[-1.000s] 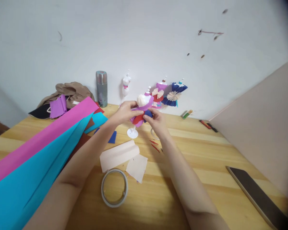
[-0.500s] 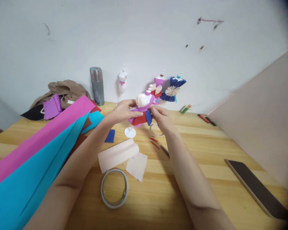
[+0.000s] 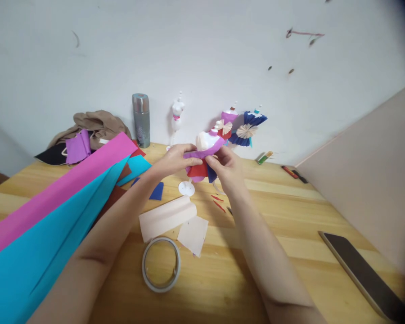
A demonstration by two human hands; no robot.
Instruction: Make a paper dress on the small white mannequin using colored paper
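Both my hands meet above the wooden table on a small white mannequin figure standing on a round white base. My left hand pinches the purple paper band wrapped round the figure's waist. My right hand presses red and blue paper pieces against the figure's lower part, fingers closed on them.
Long pink and cyan paper sheets lie at left. A tape roll, cream paper pieces, a blue scrap, a phone, a flask, cloth and dressed paper figures surround the hands.
My hands stayed on the figure; my right hand moved lower onto the red and blue paper, and the camera view shifted slightly.
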